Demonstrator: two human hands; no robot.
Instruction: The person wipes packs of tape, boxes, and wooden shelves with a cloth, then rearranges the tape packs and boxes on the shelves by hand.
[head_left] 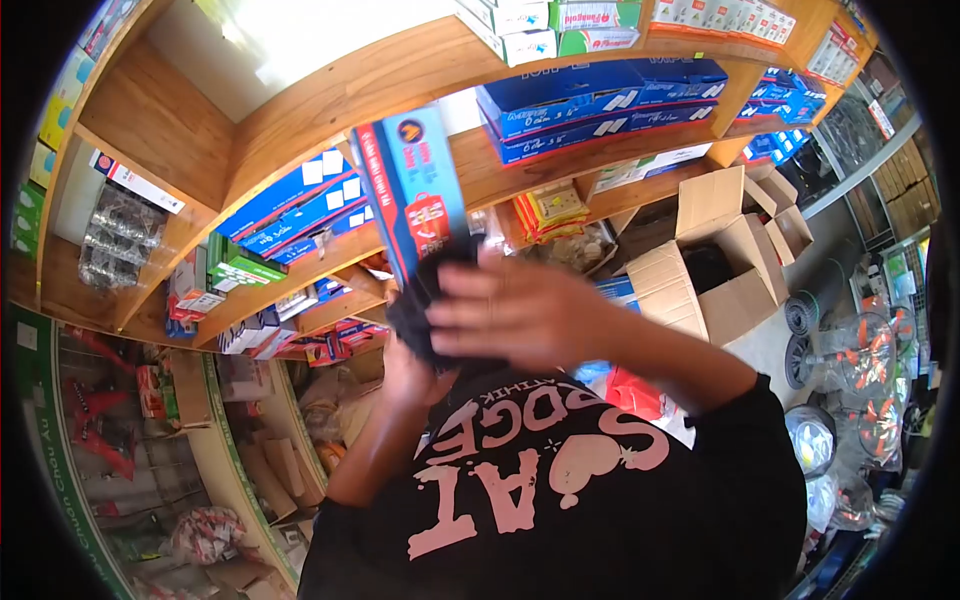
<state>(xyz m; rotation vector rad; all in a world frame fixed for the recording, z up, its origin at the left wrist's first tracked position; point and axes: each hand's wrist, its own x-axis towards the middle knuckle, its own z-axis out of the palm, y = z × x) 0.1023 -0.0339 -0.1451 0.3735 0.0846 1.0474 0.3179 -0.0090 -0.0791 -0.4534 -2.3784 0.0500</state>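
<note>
A long blue and red printed box (415, 190) is raised in front of the shelves, tilted, with its lower end toward me. My left hand (405, 368) is closed around that lower end; most of its fingers are hidden. Black cloth (425, 310) wraps over the box's lower part. My right hand (520, 312), blurred by motion, presses the cloth against the box with its fingers bent over it.
Wooden shelves (380, 60) carry stacked blue boxes (560, 105) and yellow packets (550, 210). An opened cardboard carton (665, 290) stands to the right, near plastic-wrapped goods (865, 350). Lower left is a glass-fronted cabinet (120, 400).
</note>
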